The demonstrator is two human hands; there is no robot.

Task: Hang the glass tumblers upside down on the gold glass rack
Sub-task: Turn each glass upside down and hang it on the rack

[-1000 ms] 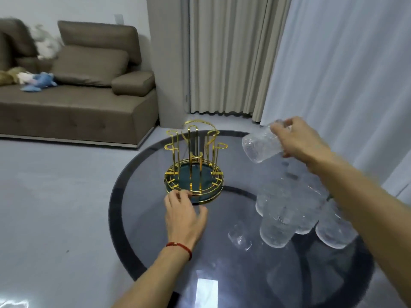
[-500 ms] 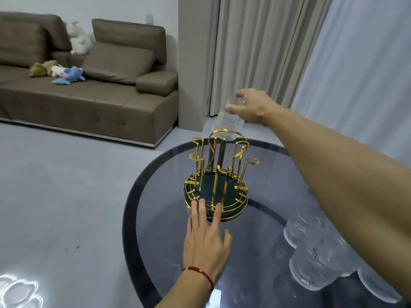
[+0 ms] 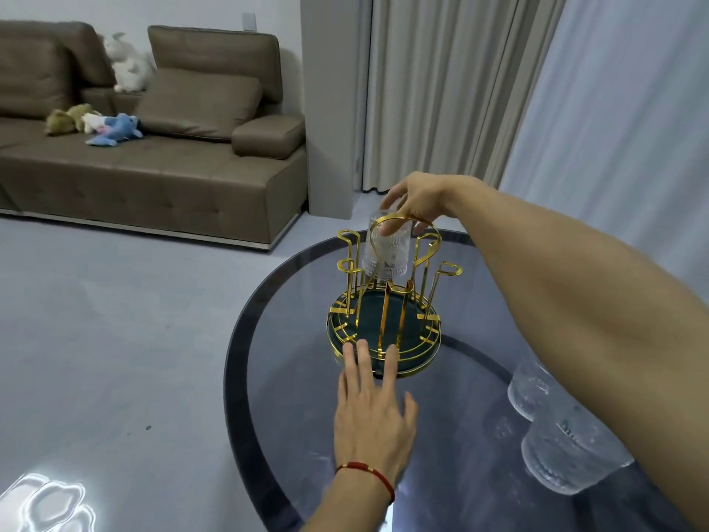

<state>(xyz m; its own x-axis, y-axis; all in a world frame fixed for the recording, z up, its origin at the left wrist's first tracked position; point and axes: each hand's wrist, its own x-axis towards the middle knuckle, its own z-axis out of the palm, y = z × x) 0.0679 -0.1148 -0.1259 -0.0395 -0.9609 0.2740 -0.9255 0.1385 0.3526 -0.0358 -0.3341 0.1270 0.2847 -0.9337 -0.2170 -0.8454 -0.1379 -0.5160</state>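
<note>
Head view. A ribbed glass tumbler (image 3: 385, 250) is being gripped by its base from above in the right hand (image 3: 416, 203), fingers closed around it. The tumbler is being held mouth-down over a peg at the 12 o'clock side of the gold glass rack (image 3: 387, 301), behind the rack's top ring as seen from the camera. Whether the tumbler is already resting on the peg cannot be told.

The rack is being carried by the round dark glass worktop (image 3: 460, 435), standing on its dark green round base, toward the worktop's 11 o'clock region. The other looped pegs in view are being left bare.

The left hand (image 3: 374, 412) is being laid flat and open, palm down, on the worktop at the rack's 6 o'clock; its fingertips (image 3: 362, 349) are being pressed against the base rim. A red cord bracelet (image 3: 368, 472) is being worn on that wrist.

Further tumblers (image 3: 556, 435) are being kept together on the worktop at about 4 o'clock from the rack, well apart from it and partly hidden by the right forearm.

Beyond the worktop, at 10 o'clock, a brown sofa (image 3: 153, 163) is being occupied by plush toys (image 3: 111, 128). Curtains (image 3: 441, 90) are hanging at 12 o'clock.
</note>
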